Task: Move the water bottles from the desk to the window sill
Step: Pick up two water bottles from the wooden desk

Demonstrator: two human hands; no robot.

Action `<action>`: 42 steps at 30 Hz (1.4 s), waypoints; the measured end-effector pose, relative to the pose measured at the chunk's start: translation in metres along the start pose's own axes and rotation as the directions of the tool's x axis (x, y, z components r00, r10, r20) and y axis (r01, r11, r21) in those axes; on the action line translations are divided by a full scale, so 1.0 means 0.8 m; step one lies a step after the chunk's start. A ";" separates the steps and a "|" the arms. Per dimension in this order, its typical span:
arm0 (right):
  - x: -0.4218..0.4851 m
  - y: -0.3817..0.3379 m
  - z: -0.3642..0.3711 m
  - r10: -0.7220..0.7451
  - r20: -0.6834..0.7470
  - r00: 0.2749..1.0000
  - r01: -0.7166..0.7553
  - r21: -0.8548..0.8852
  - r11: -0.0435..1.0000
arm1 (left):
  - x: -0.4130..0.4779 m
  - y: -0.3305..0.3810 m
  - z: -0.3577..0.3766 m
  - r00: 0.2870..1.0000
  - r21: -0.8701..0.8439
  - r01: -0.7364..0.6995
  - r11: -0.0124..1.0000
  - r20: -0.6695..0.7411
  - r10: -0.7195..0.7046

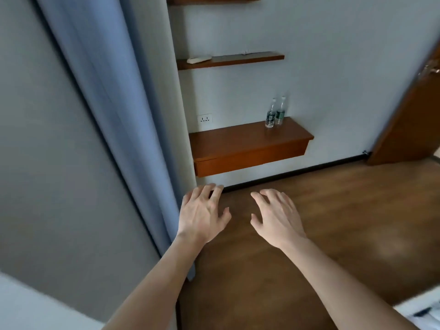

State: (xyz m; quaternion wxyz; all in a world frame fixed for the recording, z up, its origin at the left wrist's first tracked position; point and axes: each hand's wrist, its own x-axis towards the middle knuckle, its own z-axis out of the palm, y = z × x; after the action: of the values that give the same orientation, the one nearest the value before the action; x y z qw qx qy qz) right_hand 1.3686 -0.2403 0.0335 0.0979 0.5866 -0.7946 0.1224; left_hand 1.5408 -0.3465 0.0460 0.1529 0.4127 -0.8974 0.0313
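Left hand (202, 214): open, fingers spread and slightly bent, palm down, holding nothing. Right hand (277, 219): same, open, fingers spread, empty. Both out in mid-air over wooden floor (345, 222), side by side, not touching each other, bare forearms in from bottom edge. Well short of desk (233, 139).

Desk: brown wooden slab with drawer front, mounted on white wall (333, 79), raised off floor. Two clear water bottles upright at back right of desk top, against wall: front bottle (270, 115), rear bottle (281, 111) just beside it to the right. Dark green labels, pale caps. Touching or a hair apart, cannot tell.

Wall socket (205, 119) above desk's left end. Wooden shelf (238, 61) higher up, white remote-like object (198, 59) lying at its left end; exact item unclear. Blue-grey curtain (107, 103) hanging left of desk, left hand near its edge. Brown door (414, 120) at right. Dark baseboard (297, 171) along foot of wall.
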 end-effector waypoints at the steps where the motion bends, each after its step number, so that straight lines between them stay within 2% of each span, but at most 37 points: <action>1: 0.011 0.008 0.004 0.019 0.009 1.000 -0.019 -0.003 1.000 | 0.017 0.001 0.006 1.000 -0.005 -0.018 1.000 0.004 0.018; 8: 0.100 0.077 0.042 0.127 0.025 0.992 -0.125 -0.057 0.991 | 0.146 0.021 0.058 0.993 -0.035 -0.117 0.992 0.029 0.118; 18: 0.272 0.249 0.098 0.314 0.004 0.949 -0.314 -0.036 0.949 | 0.396 0.104 0.156 0.977 -0.093 -0.203 0.975 0.042 0.207; 25: 0.382 0.379 0.110 0.359 -0.005 0.933 -0.359 -0.034 0.933 | 0.551 0.182 0.208 0.963 -0.121 -0.257 0.959 0.052 0.265; 31: 0.448 0.461 0.133 0.383 -0.001 0.924 -0.383 -0.054 0.922 | 0.648 0.222 0.242 0.953 -0.148 -0.299 0.943 0.012 0.304; 42: 0.607 0.604 0.195 0.396 0.004 0.918 -0.395 -0.079 0.915 | 0.847 0.273 0.350 0.943 -0.175 -0.322 0.931 0.031 0.332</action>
State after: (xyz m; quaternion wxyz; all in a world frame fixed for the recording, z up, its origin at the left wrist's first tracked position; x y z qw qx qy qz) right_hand 0.7627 -0.5938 -0.0080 0.0858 0.4109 -0.9018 0.1033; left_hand 0.8920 -0.7493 -0.0016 0.1526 0.2442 -0.9571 -0.0314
